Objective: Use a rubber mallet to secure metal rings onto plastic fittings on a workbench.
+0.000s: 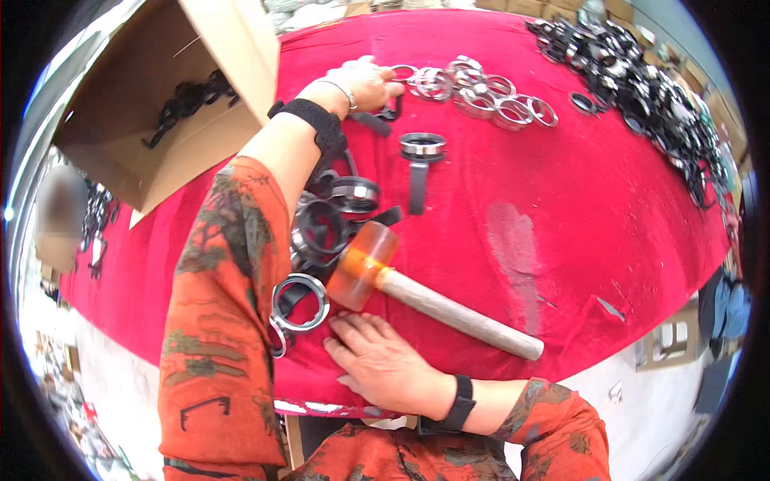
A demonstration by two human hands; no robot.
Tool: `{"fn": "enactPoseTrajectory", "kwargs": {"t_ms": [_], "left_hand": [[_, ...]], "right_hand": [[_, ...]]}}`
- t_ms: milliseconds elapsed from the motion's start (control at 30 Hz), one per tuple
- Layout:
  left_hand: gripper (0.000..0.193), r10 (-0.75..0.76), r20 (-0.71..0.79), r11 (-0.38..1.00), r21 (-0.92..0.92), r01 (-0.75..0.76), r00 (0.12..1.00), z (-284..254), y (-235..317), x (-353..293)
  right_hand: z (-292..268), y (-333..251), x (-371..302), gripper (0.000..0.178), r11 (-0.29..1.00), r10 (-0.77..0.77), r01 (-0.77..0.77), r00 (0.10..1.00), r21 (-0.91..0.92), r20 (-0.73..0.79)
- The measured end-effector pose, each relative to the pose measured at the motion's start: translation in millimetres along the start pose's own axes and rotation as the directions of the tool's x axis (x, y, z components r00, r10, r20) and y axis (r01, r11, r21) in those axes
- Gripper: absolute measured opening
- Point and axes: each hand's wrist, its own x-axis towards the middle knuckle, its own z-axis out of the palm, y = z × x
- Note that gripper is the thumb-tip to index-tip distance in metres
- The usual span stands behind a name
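Note:
My left hand point(365, 85) reaches to the far side of the red cloth, fingers curled beside a silver ring point(403, 73). A dark part point(390, 111) shows just under it; what the fingers grip is partly hidden. My right hand point(385, 365) lies flat, palm down, near the close edge, fingers apart and holding nothing. Just beyond it rests a mallet with an orange head point(362, 266) and a wooden handle point(465, 314). Left of the mallet are black-and-silver rings point(319, 227) and a silver ring point(301, 303). A ring with a black handle point(418, 172) lies farther off.
Several silver rings point(512, 113) lie together at the far middle. A large heap of black ring parts point(634, 96) covers the far right. At the left stands an open cardboard box point(120, 136) with black parts point(188, 104) inside. A person point(60, 216) is at the far left.

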Motion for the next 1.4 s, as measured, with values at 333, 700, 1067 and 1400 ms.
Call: {"fn": "enactPoseTrajectory", "kwargs": {"t_ms": [333, 700, 1067, 1400], "left_hand": [[0.066, -0.155, 0.389, 0.972, -0.102, 0.210, 0.908, 0.0, 46.6, -11.4], [0.057, 0.017, 0.586, 0.996, -0.084, 0.040, 0.810, -81.2, 99.5, -116.2], [0.038, -0.037, 0.238, 0.974, -0.209, 0.089, 0.971, -127.7, 84.5, -257.6], [0.027, -0.241, 0.001, 0.929, -0.288, 0.231, 0.971, -95.5, 43.2, -387.5]], "right_hand": [[5.3, 3.2, -8.6, 0.053, 1.000, -0.006, 0.006, 0.999, -0.006, -0.052], [9.4, 3.6, -7.7, 0.051, 0.999, -0.049, 0.048, 0.995, -0.012, -0.089], [12.6, 9.5, -9.1, 0.045, 0.993, -0.116, 0.113, 0.987, -0.035, -0.111], [-22.5, -1.7, -25.5, 0.033, 0.978, -0.111, 0.128, 0.988, 0.167, -0.109]]}}
